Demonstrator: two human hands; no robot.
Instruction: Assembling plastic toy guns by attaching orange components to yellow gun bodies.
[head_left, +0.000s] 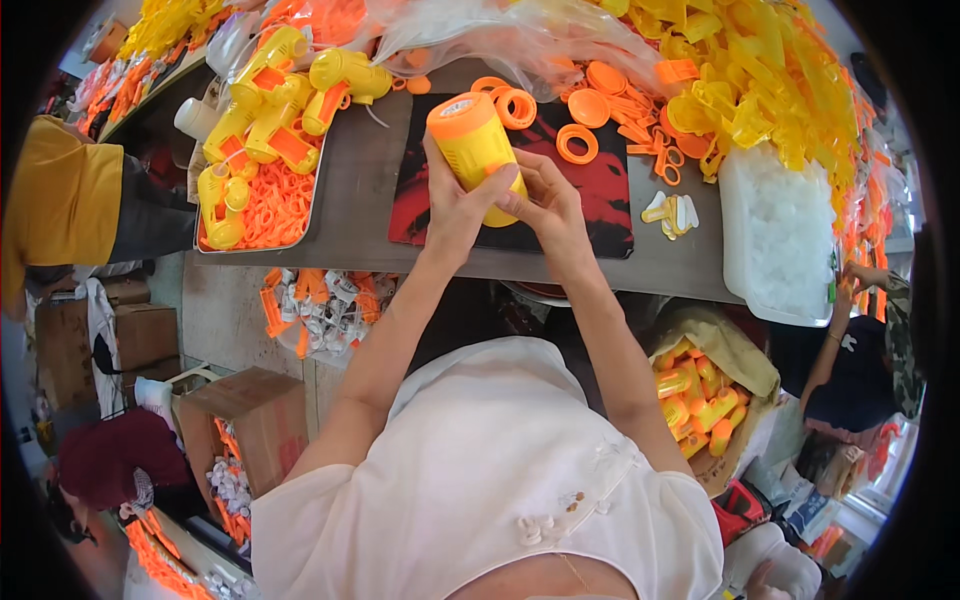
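On my feed I count one held cylinder (474,150), one tabletop mat (600,195) and one tray (312,205). I see one white tub (790,306).

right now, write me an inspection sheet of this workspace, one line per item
Surface: dark grey table, partly covered by red and black mat
Job's things: yellow plastic cylinder with orange end, tilted over the mat
Clutter: orange plastic rings, heaped yellow plastic parts, white translucent tub
Hands: left hand and right hand both hold the cylinder
Cables: nothing clearly seen
Surroundings: open brown cardboard box, tan sack of parts, other people
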